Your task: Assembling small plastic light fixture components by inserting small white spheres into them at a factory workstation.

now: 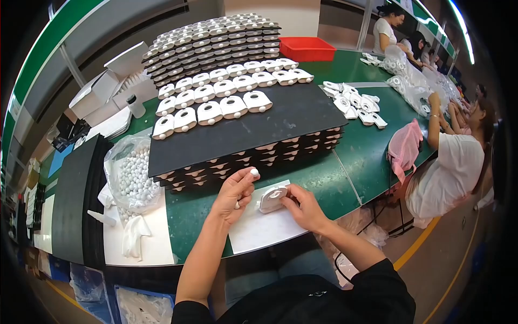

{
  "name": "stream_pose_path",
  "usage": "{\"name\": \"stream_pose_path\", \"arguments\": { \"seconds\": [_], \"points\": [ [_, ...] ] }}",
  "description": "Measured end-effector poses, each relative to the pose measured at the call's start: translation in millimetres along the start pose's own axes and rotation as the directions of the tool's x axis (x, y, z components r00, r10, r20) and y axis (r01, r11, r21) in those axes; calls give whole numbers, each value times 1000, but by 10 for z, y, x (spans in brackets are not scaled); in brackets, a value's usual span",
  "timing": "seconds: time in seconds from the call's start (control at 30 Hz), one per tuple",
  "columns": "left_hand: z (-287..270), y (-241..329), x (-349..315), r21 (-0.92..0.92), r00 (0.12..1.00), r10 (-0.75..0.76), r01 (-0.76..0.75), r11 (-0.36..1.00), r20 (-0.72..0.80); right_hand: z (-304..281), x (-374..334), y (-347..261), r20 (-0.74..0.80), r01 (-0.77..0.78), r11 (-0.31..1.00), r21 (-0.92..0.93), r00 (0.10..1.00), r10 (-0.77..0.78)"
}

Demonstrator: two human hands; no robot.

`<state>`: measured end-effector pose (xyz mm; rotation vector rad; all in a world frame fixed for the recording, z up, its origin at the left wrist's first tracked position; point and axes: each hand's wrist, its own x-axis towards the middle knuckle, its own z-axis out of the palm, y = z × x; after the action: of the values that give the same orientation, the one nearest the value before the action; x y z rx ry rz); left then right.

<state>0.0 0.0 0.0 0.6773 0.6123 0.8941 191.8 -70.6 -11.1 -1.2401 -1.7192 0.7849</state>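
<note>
Between the thumb and fingers of my left hand (232,198), a small white ball (254,173) is pinched up. A second small pale round thing (237,205) shows lower among its fingers; I cannot tell whether it is a ball or a ring. My right hand (306,209) is closed on the edge of a white plastic shell (273,199) with a round opening, held tilted. Both hands are over a white sheet (251,238) at the front edge of the green table (189,216). Ahead, rows of similar shells (209,112) with balls at their ends lie on a black board (270,120).
A clear bag of white balls (135,173), a dropper bottle (101,218) and a white cloth (135,236) lie left. Tall stacked boards (216,40) and a red bin (306,49) stand behind. Loose shells (356,102) lie right. A co-worker (450,162) sits beyond a pink mesh bag (406,146).
</note>
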Motion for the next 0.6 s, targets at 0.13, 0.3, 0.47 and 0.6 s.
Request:
{"name": "stream_pose_path", "arguments": {
  "seconds": [0.13,0.3,0.47,0.6],
  "points": [
    [48,34,-14,-35,999,-31,30,999,-20,8,5,-2,-48,12,999,37,999,-10],
    [66,26,-20,-55,1000,-31,31,998,5,28,5,6,-47,120,984,-133,991,-128],
    [101,53,-57,-44,1000,-23,23,999,19,62,16,-30,-10,282,938,-203,957,-290],
    [139,40,-62,-4,1000,-26,26,1000,3,-10,-26,70,37,-142,959,244,990,138]
  ]
}}
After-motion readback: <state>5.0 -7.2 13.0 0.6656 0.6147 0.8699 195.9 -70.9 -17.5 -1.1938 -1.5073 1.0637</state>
